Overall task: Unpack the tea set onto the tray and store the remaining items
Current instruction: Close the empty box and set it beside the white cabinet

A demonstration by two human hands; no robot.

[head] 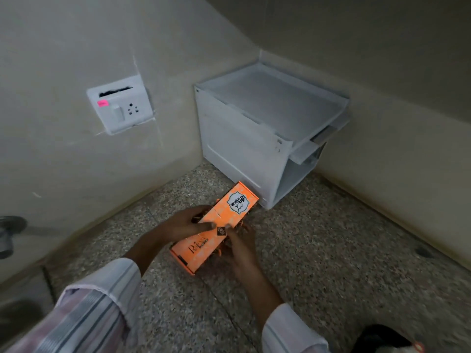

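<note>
Orange box [215, 229]: low over speckled floor [331, 250], far end toward 1 o'clock, near white storage bin [254, 138].
Left hand [183, 222]: gripping box's 9 o'clock edge, thumb on top.
Right hand [240, 244]: clasping box's 3 o'clock side.

Speckled floor [318, 250] (white cabinet [244, 149] atop)

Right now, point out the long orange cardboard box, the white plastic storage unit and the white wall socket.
long orange cardboard box [216, 225], head view, top face
white plastic storage unit [237, 146], head view, side wall
white wall socket [122, 108], head view, faceplate
</note>
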